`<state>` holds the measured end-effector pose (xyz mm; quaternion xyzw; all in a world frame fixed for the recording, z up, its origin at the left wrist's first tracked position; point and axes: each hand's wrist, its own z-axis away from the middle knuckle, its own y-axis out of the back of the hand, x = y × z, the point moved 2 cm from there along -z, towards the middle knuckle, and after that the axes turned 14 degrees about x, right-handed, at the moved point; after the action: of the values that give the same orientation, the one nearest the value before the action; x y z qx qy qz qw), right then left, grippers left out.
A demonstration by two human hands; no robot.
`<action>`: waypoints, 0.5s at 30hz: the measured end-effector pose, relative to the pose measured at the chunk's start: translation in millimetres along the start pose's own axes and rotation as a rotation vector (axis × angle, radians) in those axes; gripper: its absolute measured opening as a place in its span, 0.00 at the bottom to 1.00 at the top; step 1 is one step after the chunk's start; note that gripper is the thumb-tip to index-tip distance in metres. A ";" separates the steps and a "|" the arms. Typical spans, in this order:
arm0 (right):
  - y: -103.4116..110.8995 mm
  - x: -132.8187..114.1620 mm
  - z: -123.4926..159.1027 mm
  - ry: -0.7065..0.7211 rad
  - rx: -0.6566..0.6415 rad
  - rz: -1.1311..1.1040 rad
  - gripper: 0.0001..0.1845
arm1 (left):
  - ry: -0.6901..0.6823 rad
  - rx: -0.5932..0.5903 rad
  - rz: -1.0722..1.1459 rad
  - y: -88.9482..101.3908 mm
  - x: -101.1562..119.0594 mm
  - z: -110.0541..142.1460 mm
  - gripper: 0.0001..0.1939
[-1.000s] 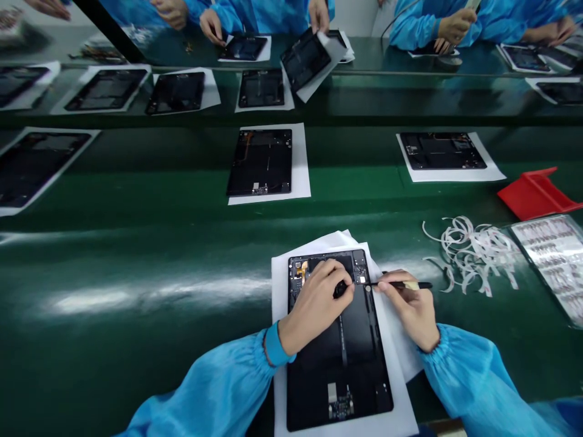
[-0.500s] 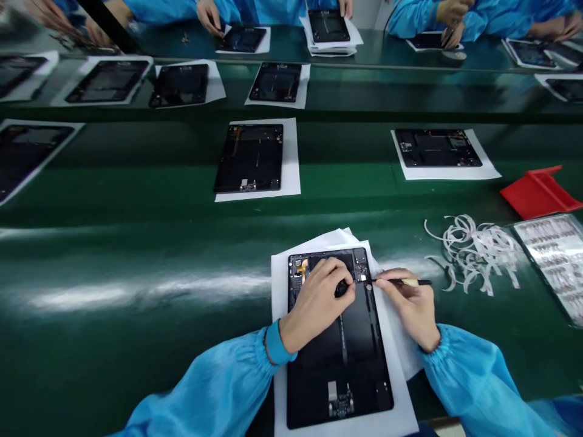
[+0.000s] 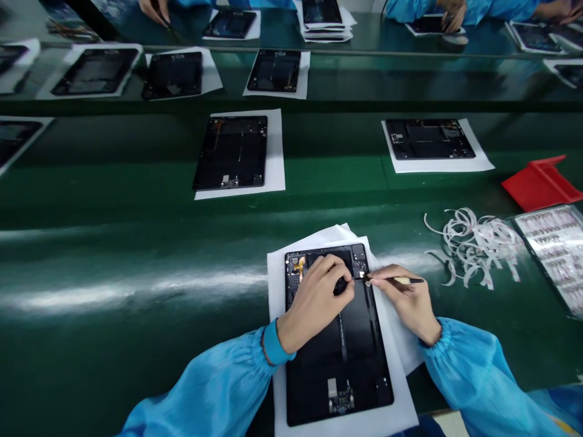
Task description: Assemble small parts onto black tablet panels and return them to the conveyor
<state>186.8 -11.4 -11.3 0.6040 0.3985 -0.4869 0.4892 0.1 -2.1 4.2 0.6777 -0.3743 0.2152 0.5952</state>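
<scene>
An opened tablet (image 3: 314, 388) with its circuit boards bare lies on white paper sheets (image 3: 403, 397). My left hand (image 3: 316, 297) rests over its upper half, with thumb and forefinger pinched together; what is between them, if anything, I cannot make out. From the right, my right hand (image 3: 405, 297) grips a slim black-and-cream pointed tool (image 3: 403, 280). Its dark tip reaches the tablet's upper right edge, close to a small white part (image 3: 362, 275). An orange flex cable (image 3: 299, 265) shows at the upper left, and a small board (image 3: 341, 400) near the bottom.
Curled white strips (image 3: 473, 243) lie to the right, beside a sheet of small parts (image 3: 555, 249) and a red tray (image 3: 542, 182). Opened tablets on paper, one (image 3: 232, 152) and another (image 3: 430, 139), lie ahead. Across the bench, co-workers' hands (image 3: 450, 15) are at work.
My right hand has shifted slightly left, bringing the tool further over the tablet's edge. My left hand stays nearly still. The tablets ahead appear further left, and the view has tilted a little.
</scene>
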 end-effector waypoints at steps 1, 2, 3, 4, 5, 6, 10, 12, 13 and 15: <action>1.2 0.1 0.0 0.006 0.001 -0.001 0.05 | 0.001 -0.001 -0.001 0.3 0.3 -0.1 0.05; 2.6 0.4 0.1 0.013 0.005 0.000 0.04 | 0.002 -0.002 -0.001 0.5 0.6 -0.2 0.05; 4.1 1.0 0.3 0.021 0.009 0.002 0.03 | 0.002 -0.003 -0.001 0.7 0.8 -0.3 0.05; 5.5 1.7 0.6 0.032 0.010 0.004 0.03 | 0.002 -0.003 0.000 0.7 0.9 -0.4 0.06; 6.7 2.5 0.8 0.042 0.008 0.006 0.02 | 0.002 -0.001 0.001 0.7 1.0 -0.5 0.06; 7.7 3.1 1.0 0.050 0.005 0.007 0.02 | 0.001 0.004 0.002 0.5 1.0 -0.6 0.06; 9.5 3.8 1.5 0.074 0.000 -0.001 0.01 | -0.005 0.020 -0.005 -0.4 1.2 -0.9 0.06; 9.9 3.4 1.6 0.084 0.012 0.006 0.00 | -0.006 0.018 -0.011 -0.9 1.4 -0.6 0.06; 10.3 3.4 1.7 0.087 0.022 0.010 0.01 | -0.011 0.018 -0.016 -1.1 1.5 -0.3 0.05; 11.0 3.7 2.0 0.089 0.041 0.019 0.01 | -0.040 0.025 -0.036 -1.7 1.6 0.4 0.05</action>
<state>197.7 -15.6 -12.9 0.6387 0.4043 -0.4628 0.4631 2.2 -2.9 4.2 0.6960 -0.3710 0.1955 0.5828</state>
